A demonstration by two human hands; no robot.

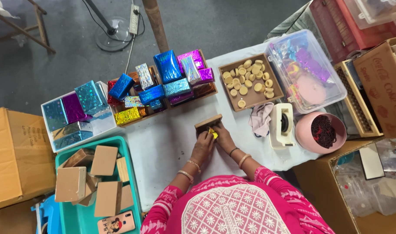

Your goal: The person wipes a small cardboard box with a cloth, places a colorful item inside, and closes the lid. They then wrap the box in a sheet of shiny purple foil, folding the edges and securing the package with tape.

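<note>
Brown, flat and rectangular, the small cardboard box [208, 123] lies on the white table cover [163, 151] just ahead of both hands, near the table's middle. Its long axis runs left to right with the right end tilted slightly away from me. I see my left hand [203, 145] curled against the box's near edge, fingers bent onto it. My right hand [224, 136] presses the same edge from the other side, fingers closed on the yellow shiny foil piece [213, 133] that shows between the 2 hands and touches the box.

Beyond the box stands a wooden tray of foil-wrapped boxes [163, 84] in blue, purple, silver and gold, their surfaces glittering and faceted. To the right of that tray, a square brown tray holds round tan discs [249, 80], smooth and matte. A cream tape dispenser [281, 125] sits right of the hands, beside a crumpled pink cloth [261, 117] and a pink bowl of dark red bits [321, 131]. At the left, a teal plastic bin [128, 145] holds plain unwrapped brown boxes. Grey floor surrounds the table.
</note>
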